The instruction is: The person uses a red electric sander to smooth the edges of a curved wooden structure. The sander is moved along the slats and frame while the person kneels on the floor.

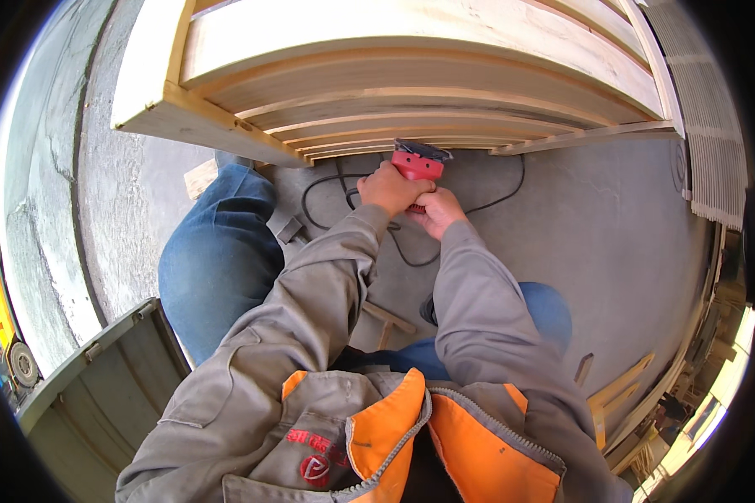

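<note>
A red electric sander [418,166] with a dark flat pad is held out in front of me, its pad end turned toward a slatted pale wooden frame [428,71]. Closed around the sander's body from the left is my left hand [384,189]. My right hand [439,211] grips the near end of the tool, close against the left. The pad is near the lower slats; whether it touches the wood I cannot tell. A black cable [502,199] loops across the floor around the tool.
My bent knee [218,251] is at the left, near a small wood block [200,178]. Wooden pieces [387,318] lie below my arms. A grey-green bin [101,394] stands at lower left, corrugated sheeting [703,117] at right. A yellow wheeled vehicle [4,310] is far left.
</note>
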`<state>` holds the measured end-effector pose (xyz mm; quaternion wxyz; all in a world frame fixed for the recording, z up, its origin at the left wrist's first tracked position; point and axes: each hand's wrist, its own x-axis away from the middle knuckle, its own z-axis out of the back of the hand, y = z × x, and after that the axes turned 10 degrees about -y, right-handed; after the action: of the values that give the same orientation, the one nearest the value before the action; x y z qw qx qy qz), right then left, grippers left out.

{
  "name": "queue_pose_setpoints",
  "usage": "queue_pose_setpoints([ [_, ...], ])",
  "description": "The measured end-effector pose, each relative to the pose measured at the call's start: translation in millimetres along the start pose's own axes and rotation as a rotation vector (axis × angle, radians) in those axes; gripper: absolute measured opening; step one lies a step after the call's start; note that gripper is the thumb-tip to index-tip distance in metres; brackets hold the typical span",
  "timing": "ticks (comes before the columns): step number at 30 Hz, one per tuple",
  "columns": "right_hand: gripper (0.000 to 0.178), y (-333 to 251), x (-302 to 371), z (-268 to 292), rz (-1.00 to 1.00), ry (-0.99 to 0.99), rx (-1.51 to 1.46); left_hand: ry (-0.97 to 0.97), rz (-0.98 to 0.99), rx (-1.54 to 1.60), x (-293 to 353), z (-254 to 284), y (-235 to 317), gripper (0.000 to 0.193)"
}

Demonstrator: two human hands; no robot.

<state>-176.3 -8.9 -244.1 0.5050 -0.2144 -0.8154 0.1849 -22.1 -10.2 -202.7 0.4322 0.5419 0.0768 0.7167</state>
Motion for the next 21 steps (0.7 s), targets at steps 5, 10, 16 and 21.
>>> queue_pose_setpoints([
  [5, 0.035, 13.4, -13.4, -30.0, 0.014, 0.056, 0.036, 0.021, 0.067, 0.077, -6.3, 7.0, -21.1, 0.098],
  [10, 0.032, 17.2, -24.6, -51.0, 0.018, 0.031, 0.085, 0.056, 0.093, 0.127, -6.7, 18.5, -41.2, 0.097],
  [16, 0.031, 27.9, -40.1, -75.4, -0.006, 0.002, 0.104, 0.144, 0.158, 0.195, -6.1, 31.6, -59.9, 0.082],
  [21, 0.030, 35.6, -45.3, -100.5, -0.023, -0.003, 0.094, 0.115, 0.150, 0.207, -7.5, 45.3, -85.3, 0.092],
])
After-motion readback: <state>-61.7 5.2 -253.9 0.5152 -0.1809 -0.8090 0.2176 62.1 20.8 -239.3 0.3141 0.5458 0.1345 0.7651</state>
